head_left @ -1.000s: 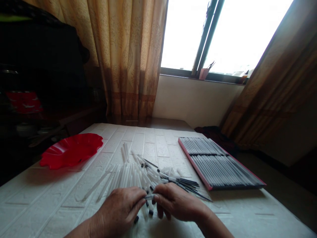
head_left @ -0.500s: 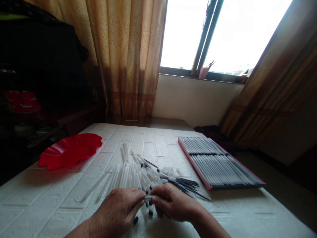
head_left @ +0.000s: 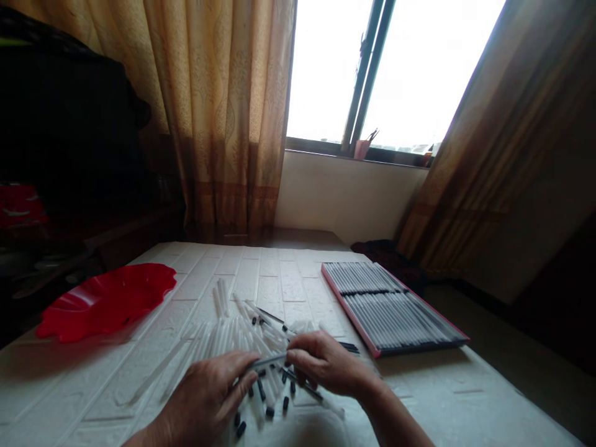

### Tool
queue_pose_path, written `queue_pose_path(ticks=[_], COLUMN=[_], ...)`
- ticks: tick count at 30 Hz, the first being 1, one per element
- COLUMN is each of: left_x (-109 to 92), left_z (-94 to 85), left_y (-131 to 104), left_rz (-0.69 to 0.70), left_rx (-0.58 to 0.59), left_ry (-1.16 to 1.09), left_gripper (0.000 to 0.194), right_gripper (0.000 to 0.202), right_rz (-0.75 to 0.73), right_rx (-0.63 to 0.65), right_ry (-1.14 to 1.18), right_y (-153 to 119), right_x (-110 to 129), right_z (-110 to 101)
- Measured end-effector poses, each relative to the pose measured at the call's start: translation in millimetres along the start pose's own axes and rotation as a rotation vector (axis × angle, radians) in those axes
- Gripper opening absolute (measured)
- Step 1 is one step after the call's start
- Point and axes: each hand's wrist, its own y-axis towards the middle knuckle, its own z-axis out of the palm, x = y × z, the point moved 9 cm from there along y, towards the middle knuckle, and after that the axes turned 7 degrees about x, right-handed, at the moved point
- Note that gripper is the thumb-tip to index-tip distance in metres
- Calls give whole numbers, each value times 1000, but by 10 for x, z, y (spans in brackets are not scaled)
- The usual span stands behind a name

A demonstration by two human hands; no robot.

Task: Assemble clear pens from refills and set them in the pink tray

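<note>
A translucent pen barrel (head_left: 272,360) spans the gap between my hands, slightly tilted. My left hand (head_left: 212,386) grips its left end between thumb and fingers. The fingertips of my right hand (head_left: 321,363) are closed round its right end; what else they pinch there is hidden. Under and beyond the hands lies a loose pile of clear pen barrels (head_left: 223,335). Small black caps (head_left: 270,411) are scattered below my fingers. Thin black pen refills (head_left: 349,347) show behind my right hand, partly covered by it.
A pink-edged tray (head_left: 372,344) filled with two rows of pens lies on the right of the table (head_left: 284,267). On the left sits a red scalloped dish (head_left: 107,298). A pink cup (head_left: 361,149) stands on the windowsill.
My hands have drawn slightly apart, and more of the pen barrel shows between them. More black caps are visible below. The whole view has shifted, with the scene moving left.
</note>
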Motion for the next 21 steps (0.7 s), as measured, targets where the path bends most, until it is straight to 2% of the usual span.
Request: queue_pose_path(ticks=[2, 5, 8, 13, 15, 18, 21], left_x=[144, 257, 212, 59, 24, -14, -45], left_z=[-64, -36, 21, 107, 103, 66, 10], left_y=[-30, -59, -67, -22, -4, 10, 10], left_rz=[-40, -47, -18, -29, -39, -16, 27], left_rx=[-105, -149, -143, -4, 29, 29, -12], left_ry=[35, 46, 35, -1, 11, 38, 63], left_gripper=[23, 30, 30, 32, 33, 31, 27], right_gripper=[32, 45, 50, 51, 47, 42, 40], right_rz=[-21, -70, -113, -122, -106, -56, 5], right_rx=[-81, -215, -291, -239, -215, -215, -243], right_ry=[90, 231, 338, 392, 369, 314, 236], right_y=[-9, -3, 40, 171, 197, 174, 72], right_x=[-29, -74, -79, 20, 60, 61, -8], right_z=[-175, -370, -369, -107, -74, -172, -383])
